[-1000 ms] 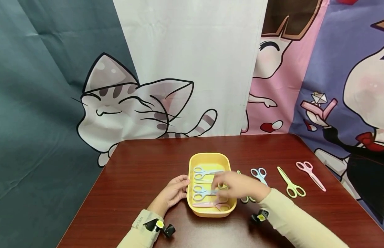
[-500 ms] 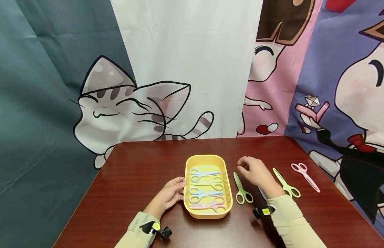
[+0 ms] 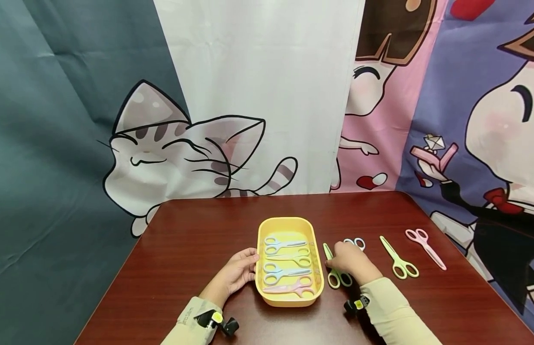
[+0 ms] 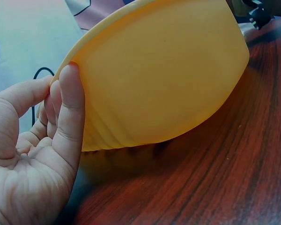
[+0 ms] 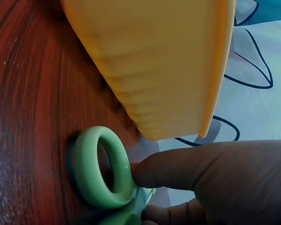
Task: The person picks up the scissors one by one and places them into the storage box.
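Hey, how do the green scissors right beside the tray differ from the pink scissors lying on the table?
The right-hand grip pinches the green scissors; the pink scissors lie untouched. The green scissors' blades point away from the person; the pink scissors' blades point back toward them. The green scissors are beside the yellow tray; the pink scissors are farther off to the right. Both look closed and have two finger loops.

It looks like an indoor tabletop set: cartoon-printed backdrop (image 3: 267, 96) behind a wood-grained table (image 3: 198, 230).
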`<state>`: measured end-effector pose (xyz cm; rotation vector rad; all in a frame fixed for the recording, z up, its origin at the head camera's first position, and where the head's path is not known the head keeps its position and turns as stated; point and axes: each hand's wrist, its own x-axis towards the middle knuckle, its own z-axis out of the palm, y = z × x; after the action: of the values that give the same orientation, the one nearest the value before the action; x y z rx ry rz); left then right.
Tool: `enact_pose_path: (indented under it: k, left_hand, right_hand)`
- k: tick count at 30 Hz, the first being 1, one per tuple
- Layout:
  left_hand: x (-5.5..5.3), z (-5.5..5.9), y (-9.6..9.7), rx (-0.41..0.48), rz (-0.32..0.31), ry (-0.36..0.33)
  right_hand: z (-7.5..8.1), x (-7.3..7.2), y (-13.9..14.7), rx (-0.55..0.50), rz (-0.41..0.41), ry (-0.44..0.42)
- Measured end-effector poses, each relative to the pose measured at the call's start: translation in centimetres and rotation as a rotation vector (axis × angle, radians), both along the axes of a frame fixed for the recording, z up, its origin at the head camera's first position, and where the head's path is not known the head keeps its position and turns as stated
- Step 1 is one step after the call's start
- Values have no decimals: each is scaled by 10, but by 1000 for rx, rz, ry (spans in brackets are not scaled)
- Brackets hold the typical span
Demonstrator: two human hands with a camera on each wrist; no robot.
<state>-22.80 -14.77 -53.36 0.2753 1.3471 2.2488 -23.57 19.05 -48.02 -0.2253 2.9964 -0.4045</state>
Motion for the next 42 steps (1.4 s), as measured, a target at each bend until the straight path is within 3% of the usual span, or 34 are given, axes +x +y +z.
enact_pose_path:
  k: [5, 9, 13, 17, 21, 26, 32, 36, 42]
  left_hand:
    - [2, 2, -1, 10, -1, -10]
    - [3, 1, -3, 14, -12, -9]
    - [3, -1, -4, 12, -24, -9]
    - [3, -3, -5, 13, -34, -13]
    - [2, -4, -7, 9, -36, -13]
    - [2, -4, -10, -3, -21, -2]
    - [2, -3, -9, 25, -32, 0]
    - [2, -2, -7, 41, -40, -5]
    - [0, -1, -2, 47, -41, 2]
  right_hand:
    - [-1, -3, 2, -46, -19, -21]
    - [-2, -10, 8, -121, -83, -48]
    - [5, -22, 14, -238, -138, -13]
    - [24, -35, 9, -381, -102, 69]
    - [47, -47, -14, -443, 31, 140]
    - [60, -61, -53, -377, 259, 165]
    - [46, -75, -87, -140, 468, 129]
    - [32, -81, -94, -37, 530, 87]
    - [29, -80, -98, -2, 534, 9]
